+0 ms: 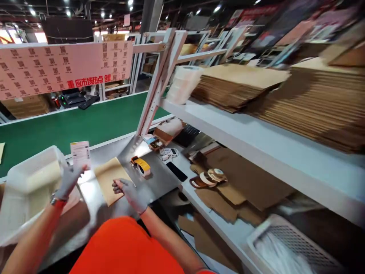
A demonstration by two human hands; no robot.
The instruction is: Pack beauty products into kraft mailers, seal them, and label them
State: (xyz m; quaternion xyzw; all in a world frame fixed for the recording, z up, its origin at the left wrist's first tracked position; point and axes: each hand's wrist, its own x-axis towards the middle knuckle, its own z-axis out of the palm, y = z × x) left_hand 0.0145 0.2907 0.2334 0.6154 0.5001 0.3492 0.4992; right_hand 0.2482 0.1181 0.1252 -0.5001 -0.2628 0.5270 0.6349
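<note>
My left hand [70, 179], in a grey glove with bare fingertips, grips the lower edge of a white and pink printed box [80, 153] held upright beside the bin. Over the lower right part of a tan envelope [110, 179] is my right hand [128, 192], gloved the same way, its fingers curled in. Whether those fingers pinch the envelope's edge is too small to tell. The envelope lies flat on the metal table [162, 179]. A yellow tape dispenser [142, 166] rests to its right.
A white plastic bin [17, 190] stands at the left. Behind the table runs a green conveyor [57, 131]. A black phone [176, 171], tape rolls [216, 176] and a white shelf [256, 152] stacked with cardboard [242, 82] are on the right, above a white basket [296, 232].
</note>
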